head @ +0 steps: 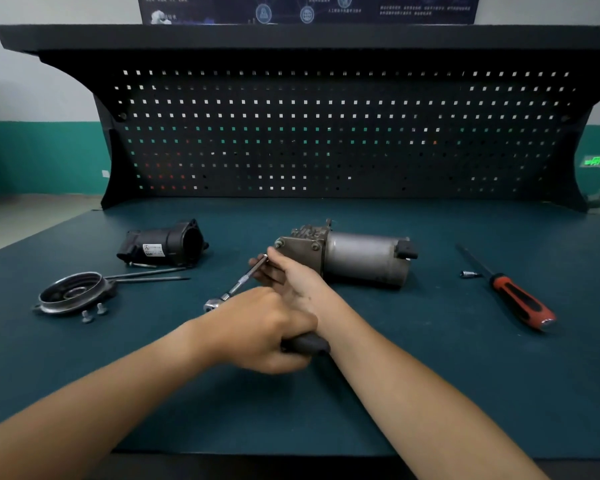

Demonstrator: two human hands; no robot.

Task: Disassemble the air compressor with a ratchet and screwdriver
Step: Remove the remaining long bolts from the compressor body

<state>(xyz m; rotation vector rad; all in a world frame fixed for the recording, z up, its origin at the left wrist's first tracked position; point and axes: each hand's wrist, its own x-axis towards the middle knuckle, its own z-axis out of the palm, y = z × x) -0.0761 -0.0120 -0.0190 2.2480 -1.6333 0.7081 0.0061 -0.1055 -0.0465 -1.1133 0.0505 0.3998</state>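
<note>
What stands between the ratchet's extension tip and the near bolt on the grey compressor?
Nothing visible. The right hand pinches the tip of the silver ratchet extension just beside the corner bolt on the grey metal air compressor; the left hand grips the black handle.

Work surface and surroundings. Bench mat (430, 393): dark teal, lying flat beneath the grip and running out from it to both sides and toward the onlooker. Pegboard (326, 133): a black upright panel beyond the grip, pierced by even rows of small square holes and flared outward at both ends. Shelf (291, 36): a black slab capping the pegboard, high above the grip. Poster (309, 8): dark blue with white text and round icons, behind the shelf and only partly in view. Wall (39, 157): white over a green band, far left of the grip. Sign (595, 161): lit green, far right.
</note>
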